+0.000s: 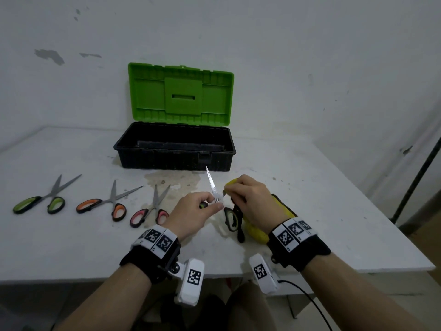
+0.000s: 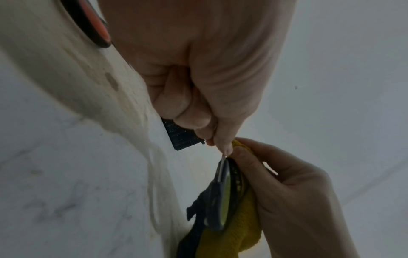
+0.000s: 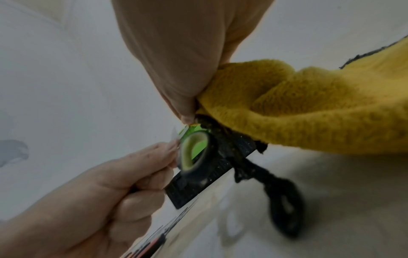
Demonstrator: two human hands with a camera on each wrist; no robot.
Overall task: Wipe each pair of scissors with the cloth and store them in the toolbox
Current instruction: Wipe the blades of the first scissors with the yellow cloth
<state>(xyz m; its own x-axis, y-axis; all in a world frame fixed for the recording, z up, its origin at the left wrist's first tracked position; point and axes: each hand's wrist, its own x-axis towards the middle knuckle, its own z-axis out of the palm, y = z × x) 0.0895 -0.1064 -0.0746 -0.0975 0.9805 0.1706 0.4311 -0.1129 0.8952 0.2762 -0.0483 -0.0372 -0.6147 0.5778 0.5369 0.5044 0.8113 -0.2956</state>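
Note:
A green-handled pair of scissors point(image 1: 211, 183) is held above the table, spread open, with one bare blade pointing up toward the toolbox point(image 1: 174, 161). My left hand point(image 1: 218, 204) pinches it at the pivot and curls round one handle. My right hand point(image 1: 229, 190) grips the yellow cloth point(image 1: 259, 231) against the other blade, which is hidden. In the right wrist view the cloth point(image 3: 309, 108) bunches under my right thumb above the free handle ring point(image 3: 194, 151). The left wrist view shows that ring point(image 2: 225, 200) edge-on beside the cloth point(image 2: 232, 240).
The toolbox stands open at the back of the white table point(image 1: 322, 211), its green lid point(image 1: 181, 94) upright. Three pairs lie in a row at the left: green-handled point(image 1: 39, 201), orange-handled point(image 1: 105, 201), pink-handled point(image 1: 152, 209). A black pole point(image 1: 420, 173) leans at the right.

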